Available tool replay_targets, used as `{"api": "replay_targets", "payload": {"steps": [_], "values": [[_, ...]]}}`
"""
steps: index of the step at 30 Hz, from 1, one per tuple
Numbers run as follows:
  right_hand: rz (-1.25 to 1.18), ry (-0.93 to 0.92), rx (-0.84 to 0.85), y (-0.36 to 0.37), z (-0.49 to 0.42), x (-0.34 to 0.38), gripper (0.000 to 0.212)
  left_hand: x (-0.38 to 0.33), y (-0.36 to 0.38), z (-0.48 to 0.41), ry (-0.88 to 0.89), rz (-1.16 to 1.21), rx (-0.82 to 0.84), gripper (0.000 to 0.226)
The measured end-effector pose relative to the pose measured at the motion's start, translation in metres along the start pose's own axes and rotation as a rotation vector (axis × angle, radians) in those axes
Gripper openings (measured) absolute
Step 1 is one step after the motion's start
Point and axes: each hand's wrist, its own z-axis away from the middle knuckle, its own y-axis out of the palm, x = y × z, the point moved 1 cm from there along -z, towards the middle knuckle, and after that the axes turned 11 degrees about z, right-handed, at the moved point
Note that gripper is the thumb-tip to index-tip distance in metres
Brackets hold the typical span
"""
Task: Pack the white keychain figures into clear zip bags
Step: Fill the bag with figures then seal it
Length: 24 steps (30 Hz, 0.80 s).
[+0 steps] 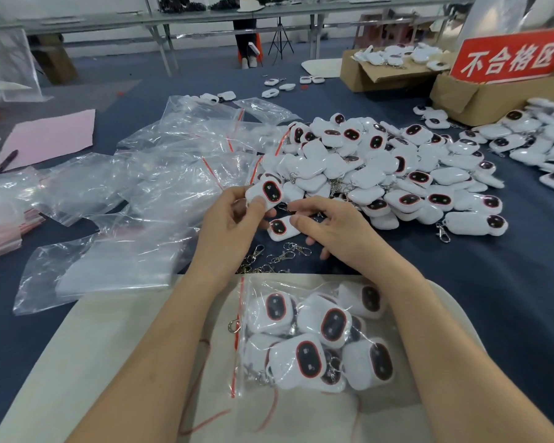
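At the far left lay one pink paper sheet with one black pen on its edge, and below it a flat stack of red-striped clear zip bags. Next came a loose heap of empty clear plastic zip bags, too overlapped to count. The left hand pinched one white keychain figure with a dark red-rimmed oval face between thumb and fingers. A second figure lay on the blue cloth just under both hands, beside about five loose metal clasps. The right hand hovered with fingers loosely curled, thumb by that second figure; whether it gripped anything I could not tell. On the cream pad lay one filled zip bag showing at least six figures. Further right spread one large pile of figures, a second pile, two brown cardboard boxes, and one red sign.
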Motion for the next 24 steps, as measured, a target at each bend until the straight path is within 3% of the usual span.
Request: {"api": "replay_targets", "payload": {"steps": [10,16,24], "values": [[0.012,-0.041,-0.029,0.002,0.0,-0.001,0.021,0.002,0.002,0.002,0.055,-0.163,0.108,0.01],[0.105,0.001,-0.066,0.002,-0.001,-0.005,0.031,0.01,-0.001,-0.001,0.151,-0.467,0.128,0.018],[0.157,0.021,-0.074,0.002,0.002,0.0,0.031,0.011,-0.006,0.002,0.117,-0.422,0.112,0.013]]}}
